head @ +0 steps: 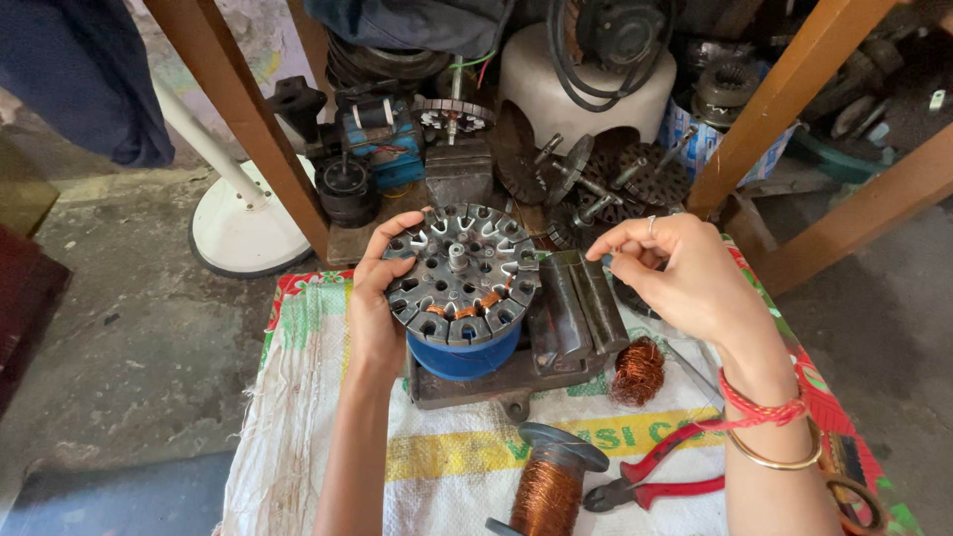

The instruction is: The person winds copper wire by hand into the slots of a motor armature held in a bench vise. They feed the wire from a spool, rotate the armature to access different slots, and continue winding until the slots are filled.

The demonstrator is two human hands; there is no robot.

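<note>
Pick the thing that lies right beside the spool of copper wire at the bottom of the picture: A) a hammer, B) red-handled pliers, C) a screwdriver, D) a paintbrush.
B: the red-handled pliers lie on the printed sack just to the right of the spool of copper wire, while the left hand holds the round slotted stator further up.
</note>
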